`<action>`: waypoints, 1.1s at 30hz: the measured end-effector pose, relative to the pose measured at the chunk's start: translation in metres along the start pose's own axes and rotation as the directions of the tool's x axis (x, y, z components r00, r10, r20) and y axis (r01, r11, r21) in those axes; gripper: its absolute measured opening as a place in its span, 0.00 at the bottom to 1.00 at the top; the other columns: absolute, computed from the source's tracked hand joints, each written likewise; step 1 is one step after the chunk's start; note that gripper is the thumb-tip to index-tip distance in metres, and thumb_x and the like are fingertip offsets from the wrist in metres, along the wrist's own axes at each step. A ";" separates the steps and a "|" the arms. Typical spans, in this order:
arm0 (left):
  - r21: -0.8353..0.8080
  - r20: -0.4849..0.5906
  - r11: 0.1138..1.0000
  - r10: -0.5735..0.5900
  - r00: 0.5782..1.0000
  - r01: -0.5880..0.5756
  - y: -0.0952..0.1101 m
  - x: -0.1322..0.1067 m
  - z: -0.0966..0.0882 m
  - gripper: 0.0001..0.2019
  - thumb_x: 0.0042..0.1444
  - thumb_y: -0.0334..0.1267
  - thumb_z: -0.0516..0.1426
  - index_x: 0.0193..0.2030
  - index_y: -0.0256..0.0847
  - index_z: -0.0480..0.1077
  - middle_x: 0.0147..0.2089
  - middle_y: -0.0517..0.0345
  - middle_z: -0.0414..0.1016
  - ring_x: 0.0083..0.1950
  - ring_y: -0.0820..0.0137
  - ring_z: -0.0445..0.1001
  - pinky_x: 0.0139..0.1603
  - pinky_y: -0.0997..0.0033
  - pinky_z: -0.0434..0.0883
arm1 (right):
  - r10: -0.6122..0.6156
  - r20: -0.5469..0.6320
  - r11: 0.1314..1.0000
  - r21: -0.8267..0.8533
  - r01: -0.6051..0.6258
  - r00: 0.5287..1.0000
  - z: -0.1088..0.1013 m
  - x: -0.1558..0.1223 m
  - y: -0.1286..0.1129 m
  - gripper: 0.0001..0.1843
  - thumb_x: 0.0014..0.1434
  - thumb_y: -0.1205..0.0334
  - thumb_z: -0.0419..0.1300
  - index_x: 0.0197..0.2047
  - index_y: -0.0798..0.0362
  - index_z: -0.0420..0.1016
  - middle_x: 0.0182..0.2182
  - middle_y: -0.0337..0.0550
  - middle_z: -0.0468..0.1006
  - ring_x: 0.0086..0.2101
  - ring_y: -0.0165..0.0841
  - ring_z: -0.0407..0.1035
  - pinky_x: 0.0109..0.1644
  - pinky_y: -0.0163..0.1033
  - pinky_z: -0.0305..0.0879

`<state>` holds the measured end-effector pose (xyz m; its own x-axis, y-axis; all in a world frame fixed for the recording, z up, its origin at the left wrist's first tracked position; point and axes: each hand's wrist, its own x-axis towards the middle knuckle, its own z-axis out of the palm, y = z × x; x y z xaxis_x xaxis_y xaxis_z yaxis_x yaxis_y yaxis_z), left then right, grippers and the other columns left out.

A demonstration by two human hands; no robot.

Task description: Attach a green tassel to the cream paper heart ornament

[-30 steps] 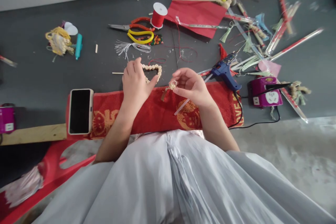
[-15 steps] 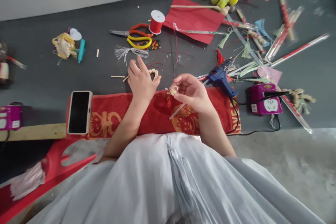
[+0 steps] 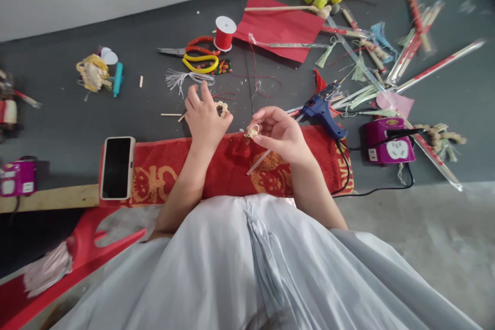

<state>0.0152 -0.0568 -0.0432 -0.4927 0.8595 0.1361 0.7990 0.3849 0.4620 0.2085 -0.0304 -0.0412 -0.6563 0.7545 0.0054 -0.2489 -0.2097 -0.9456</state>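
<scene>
My right hand (image 3: 279, 134) pinches a small cream knotted cord piece with a loop (image 3: 253, 131) between thumb and fingers, above the red towel (image 3: 232, 165). My left hand (image 3: 207, 118) hovers palm down with its fingers apart. Beside its thumb lies a cream beaded ring (image 3: 221, 109), partly hidden by the hand; whether they touch I cannot tell. A thin pale stick (image 3: 170, 114) rests left of that hand. Beyond its fingertips is a bundle of white threads (image 3: 185, 79). A clear glue stick (image 3: 258, 162) lies on the towel below my right hand.
A blue glue gun (image 3: 323, 111) with a black cable sits right of my right hand, near a purple power socket block (image 3: 389, 139). Pliers (image 3: 201, 56), a red thread spool (image 3: 225, 35) and red paper (image 3: 278, 26) lie farther back. A phone (image 3: 117, 167) rests at left.
The view has shifted slightly, so the table things sit a little more to the left. Both hands keep nearly the same pose, and the cord piece stays in my right hand.
</scene>
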 end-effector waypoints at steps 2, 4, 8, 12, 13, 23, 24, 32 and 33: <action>-0.013 -0.022 0.999 0.031 0.999 -0.031 -0.001 -0.002 -0.004 0.42 0.48 0.38 0.67 0.70 0.38 0.59 0.73 0.32 0.58 0.74 0.36 0.56 0.73 0.34 0.59 | 0.008 -0.004 1.000 -0.002 -0.008 1.000 0.000 0.000 0.000 0.30 0.50 0.47 0.76 0.47 0.49 0.68 0.39 0.38 0.77 0.36 0.25 0.72 0.44 0.33 0.73; -0.022 -0.064 0.997 0.076 0.995 -0.078 -0.002 -0.005 -0.010 0.41 0.48 0.39 0.67 0.70 0.40 0.60 0.73 0.35 0.58 0.75 0.39 0.56 0.75 0.38 0.58 | 0.025 -0.014 1.000 -0.009 -0.025 1.000 0.000 0.000 0.000 0.30 0.49 0.46 0.76 0.47 0.49 0.68 0.39 0.39 0.77 0.36 0.25 0.72 0.44 0.33 0.74; -0.038 -0.120 0.981 0.185 0.975 -0.191 -0.001 -0.012 -0.025 0.41 0.52 0.40 0.68 0.71 0.39 0.59 0.75 0.38 0.57 0.77 0.46 0.55 0.78 0.43 0.54 | 0.011 -0.015 1.000 -0.005 -0.011 1.000 0.000 0.001 0.000 0.28 0.51 0.48 0.75 0.47 0.49 0.69 0.39 0.38 0.76 0.35 0.24 0.71 0.43 0.32 0.73; -0.148 -0.136 0.956 0.233 0.963 -0.252 0.005 -0.019 -0.039 0.42 0.53 0.42 0.69 0.71 0.34 0.57 0.75 0.39 0.56 0.79 0.45 0.51 0.80 0.41 0.49 | -0.023 -0.033 1.000 0.012 0.024 0.999 0.001 0.001 0.003 0.26 0.52 0.49 0.75 0.46 0.49 0.70 0.38 0.37 0.76 0.35 0.23 0.71 0.42 0.30 0.73; -0.182 -0.137 0.951 0.225 0.965 -0.248 0.007 -0.021 -0.042 0.43 0.52 0.42 0.70 0.70 0.35 0.57 0.75 0.38 0.55 0.80 0.44 0.49 0.80 0.41 0.47 | -0.023 -0.040 1.000 0.009 0.023 0.999 0.001 0.002 0.004 0.26 0.52 0.49 0.76 0.46 0.49 0.70 0.38 0.37 0.76 0.35 0.23 0.71 0.42 0.30 0.74; -0.674 -0.179 0.715 0.084 0.980 -0.184 0.009 -0.031 -0.047 0.37 0.48 0.46 0.69 0.63 0.47 0.61 0.72 0.46 0.59 0.73 0.53 0.61 0.74 0.48 0.63 | -0.069 -0.084 0.997 -0.024 0.067 0.994 0.003 0.004 0.009 0.25 0.52 0.46 0.75 0.45 0.48 0.71 0.35 0.36 0.77 0.33 0.24 0.72 0.38 0.31 0.76; -0.784 -0.119 0.614 -0.004 0.993 -0.091 0.009 -0.030 -0.046 0.35 0.47 0.46 0.69 0.61 0.48 0.63 0.70 0.47 0.61 0.69 0.54 0.65 0.69 0.50 0.68 | -0.075 -0.079 0.997 -0.026 0.073 0.994 0.002 0.005 0.009 0.25 0.52 0.46 0.75 0.45 0.48 0.71 0.35 0.36 0.77 0.33 0.24 0.72 0.38 0.31 0.76; -0.817 0.574 -0.189 -0.172 0.800 0.545 0.012 -0.027 -0.059 0.18 0.65 0.55 0.49 0.39 0.45 0.71 0.47 0.52 0.79 0.59 0.59 0.77 0.58 0.54 0.80 | -0.052 -0.099 0.998 -0.045 0.048 0.994 -0.001 0.006 0.011 0.26 0.51 0.47 0.76 0.45 0.50 0.72 0.37 0.37 0.77 0.35 0.22 0.73 0.41 0.29 0.75; -0.807 0.586 -0.213 -0.173 0.792 0.551 0.011 -0.028 -0.058 0.19 0.65 0.55 0.48 0.38 0.45 0.71 0.46 0.52 0.80 0.59 0.59 0.77 0.59 0.54 0.80 | -0.048 -0.098 0.998 -0.043 0.044 0.994 -0.001 0.006 0.012 0.25 0.51 0.48 0.76 0.45 0.50 0.72 0.37 0.37 0.77 0.35 0.22 0.73 0.41 0.28 0.74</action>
<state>0.0181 -0.0963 0.0092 -0.3265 0.8108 -0.4858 -0.7197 0.1199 0.6839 0.2026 -0.0278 -0.0525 -0.5708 0.8209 0.0194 -0.2471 -0.1492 -0.9575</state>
